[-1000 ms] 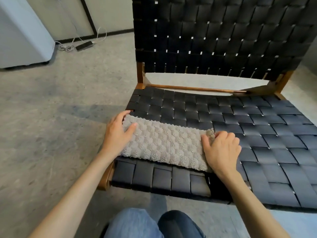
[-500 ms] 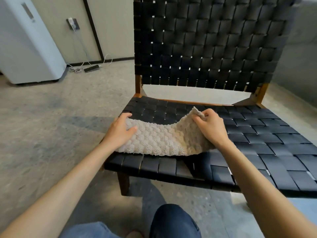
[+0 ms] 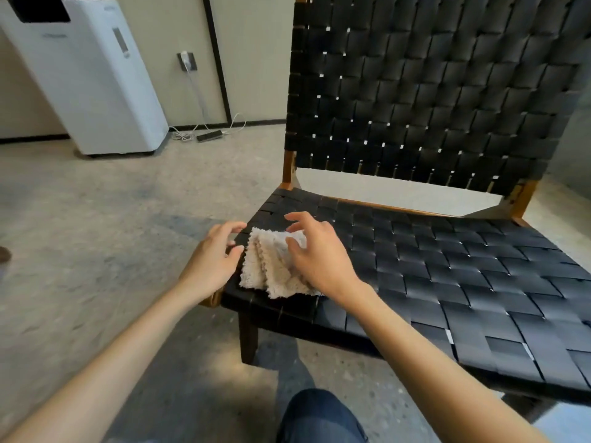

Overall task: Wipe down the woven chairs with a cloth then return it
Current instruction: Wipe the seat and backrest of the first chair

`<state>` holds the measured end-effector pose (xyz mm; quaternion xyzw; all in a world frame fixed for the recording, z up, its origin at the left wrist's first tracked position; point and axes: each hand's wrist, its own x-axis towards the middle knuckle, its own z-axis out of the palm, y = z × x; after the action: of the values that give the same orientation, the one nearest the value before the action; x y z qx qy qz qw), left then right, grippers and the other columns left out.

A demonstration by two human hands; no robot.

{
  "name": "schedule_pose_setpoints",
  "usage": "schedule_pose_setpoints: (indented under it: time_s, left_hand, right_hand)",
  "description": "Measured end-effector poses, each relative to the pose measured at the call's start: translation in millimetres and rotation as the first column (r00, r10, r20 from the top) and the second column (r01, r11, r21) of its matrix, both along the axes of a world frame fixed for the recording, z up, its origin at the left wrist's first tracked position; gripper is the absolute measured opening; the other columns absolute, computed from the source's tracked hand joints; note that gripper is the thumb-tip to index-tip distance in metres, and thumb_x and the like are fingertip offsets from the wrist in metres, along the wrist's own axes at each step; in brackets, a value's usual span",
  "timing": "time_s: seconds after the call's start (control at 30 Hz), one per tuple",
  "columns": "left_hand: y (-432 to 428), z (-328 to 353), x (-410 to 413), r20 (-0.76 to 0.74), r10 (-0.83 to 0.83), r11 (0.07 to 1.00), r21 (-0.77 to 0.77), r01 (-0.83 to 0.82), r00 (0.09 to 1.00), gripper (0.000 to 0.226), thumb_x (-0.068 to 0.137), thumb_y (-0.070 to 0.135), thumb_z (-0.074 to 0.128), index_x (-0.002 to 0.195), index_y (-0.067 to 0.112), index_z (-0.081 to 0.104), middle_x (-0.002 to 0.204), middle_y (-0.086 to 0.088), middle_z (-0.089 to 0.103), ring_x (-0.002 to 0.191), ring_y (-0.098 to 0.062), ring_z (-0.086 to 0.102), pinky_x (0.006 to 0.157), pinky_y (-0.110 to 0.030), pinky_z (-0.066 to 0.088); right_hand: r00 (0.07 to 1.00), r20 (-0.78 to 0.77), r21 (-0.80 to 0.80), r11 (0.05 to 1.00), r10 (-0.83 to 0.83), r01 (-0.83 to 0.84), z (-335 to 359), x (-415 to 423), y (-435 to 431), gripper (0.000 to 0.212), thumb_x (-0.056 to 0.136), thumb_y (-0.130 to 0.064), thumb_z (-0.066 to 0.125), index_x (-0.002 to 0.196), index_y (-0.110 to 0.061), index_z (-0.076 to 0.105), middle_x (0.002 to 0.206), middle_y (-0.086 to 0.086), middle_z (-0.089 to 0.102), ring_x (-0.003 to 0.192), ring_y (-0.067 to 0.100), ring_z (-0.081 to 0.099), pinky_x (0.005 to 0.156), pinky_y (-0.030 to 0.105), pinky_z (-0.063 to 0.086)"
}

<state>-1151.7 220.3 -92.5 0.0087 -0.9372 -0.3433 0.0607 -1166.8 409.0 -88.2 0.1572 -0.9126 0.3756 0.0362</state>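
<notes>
A black woven chair with a wooden frame stands before me, its seat (image 3: pixel 431 266) low and wide and its backrest (image 3: pixel 431 91) upright behind. A beige textured cloth (image 3: pixel 268 273) lies folded into a small stack on the seat's front left corner. My right hand (image 3: pixel 319 257) rests on top of the cloth's right part, with its fingers spread and its forefinger lifted. My left hand (image 3: pixel 214 257) hovers at the cloth's left edge with its fingers loosely bent; its fingertips are just at the cloth.
A white appliance (image 3: pixel 96 84) stands against the wall at the back left. A cable runs from a wall socket (image 3: pixel 186 60) down to a power strip (image 3: pixel 209 135) on the grey floor. My knee (image 3: pixel 319 417) is below the seat's front edge.
The cloth lay spread across the seat's front. My right hand lifted its right end and folded it over to the left, and the cloth is now a small stack. My left hand has let go.
</notes>
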Motion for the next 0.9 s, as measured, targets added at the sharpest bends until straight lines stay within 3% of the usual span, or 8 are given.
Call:
schedule_pose_setpoints:
  time_s: [0.03,0.07,0.13,0.17,0.3,0.47,0.67,0.9]
  left_hand:
    - [-3,0,0,-0.007,-0.014,0.999,-0.041,0.014,1.000,0.040,0.095,0.012,0.051,0.134,0.019,0.046,0.138,-0.001,0.045,0.122,-0.017,0.048,0.100,-0.028,0.037]
    - [-6,-1,0,0.001,-0.032,0.996,-0.083,0.032,0.999,0.040,0.096,0.014,0.050,0.136,0.018,0.045,0.140,-0.002,0.043,0.127,-0.018,0.043,0.104,-0.029,0.032]
    - [-10,-5,-4,0.060,-0.069,0.987,-0.139,0.076,0.996,0.044,0.098,0.019,0.046,0.142,0.019,0.039,0.148,0.000,0.035,0.136,-0.017,0.033,0.110,-0.030,0.024]
    - [-11,-8,-6,0.099,-0.080,0.986,-0.137,0.093,0.992,0.046,0.099,0.021,0.043,0.145,0.020,0.035,0.152,0.001,0.030,0.139,-0.015,0.028,0.113,-0.030,0.021]
    - [-7,-20,-16,0.167,-0.039,0.997,-0.054,0.048,0.985,0.045,0.102,0.022,0.035,0.147,0.018,0.031,0.154,0.002,0.028,0.140,-0.012,0.026,0.112,-0.026,0.019]
    - [-12,-25,-33,0.155,-0.047,0.996,-0.074,0.059,0.987,0.043,0.102,0.023,0.035,0.144,0.020,0.037,0.151,0.003,0.033,0.138,-0.011,0.030,0.110,-0.024,0.022]
    - [-4,-31,-67,0.134,-0.025,0.991,-0.130,0.043,0.991,0.045,0.101,0.025,0.037,0.146,0.022,0.034,0.157,0.004,0.017,0.142,-0.016,0.023,0.111,-0.036,0.025]
    - [0,-45,-107,0.243,-0.072,0.985,-0.135,0.108,0.967,0.048,0.102,0.031,0.031,0.149,0.020,0.026,0.157,0.000,0.016,0.143,-0.018,0.021,0.112,-0.032,0.022]
  right_hand:
    - [0.997,-0.078,0.108,0.994,-0.014,0.023,-7,-1,1,0.043,0.098,-0.035,0.048,0.140,-0.029,0.041,0.138,-0.005,0.051,0.132,0.020,0.037,0.109,0.042,0.033]
    - [0.998,-0.063,0.188,0.982,0.010,0.002,-13,-2,0,0.047,0.098,-0.044,0.044,0.143,-0.035,0.036,0.148,-0.005,0.040,0.140,0.025,0.025,0.115,0.049,0.018]
    - [0.990,0.116,0.286,0.952,0.084,-0.114,-25,-2,-9,0.051,0.097,-0.058,0.029,0.147,-0.047,0.021,0.159,-0.008,0.015,0.146,0.032,0.000,0.114,0.061,-0.005]
    - [0.980,0.173,0.339,0.928,0.100,-0.155,-30,-2,-17,0.054,0.096,-0.063,0.022,0.147,-0.050,0.015,0.161,-0.010,0.008,0.146,0.033,-0.007,0.112,0.065,-0.009]
    - [0.986,0.159,0.421,0.899,0.053,-0.117,-36,-5,-35,0.064,0.089,-0.074,0.018,0.148,-0.050,0.011,0.161,-0.009,0.007,0.146,0.036,-0.008,0.113,0.064,-0.004]
    - [0.992,0.125,0.421,0.907,-0.031,-0.025,-41,-13,-38,0.054,0.094,-0.064,0.023,0.146,-0.053,0.014,0.160,-0.011,0.011,0.146,0.031,0.000,0.113,0.059,0.007]
    - [0.971,0.163,0.399,0.912,-0.175,0.097,-50,-60,-42,0.050,0.096,-0.060,0.025,0.145,-0.052,0.020,0.160,-0.009,0.013,0.146,0.029,0.004,0.114,0.056,0.010]
    - [0.948,0.172,0.376,0.907,-0.269,0.189,-70,-132,-48,0.049,0.097,-0.056,0.025,0.145,-0.049,0.023,0.159,-0.007,0.016,0.145,0.028,0.006,0.112,0.053,0.009]
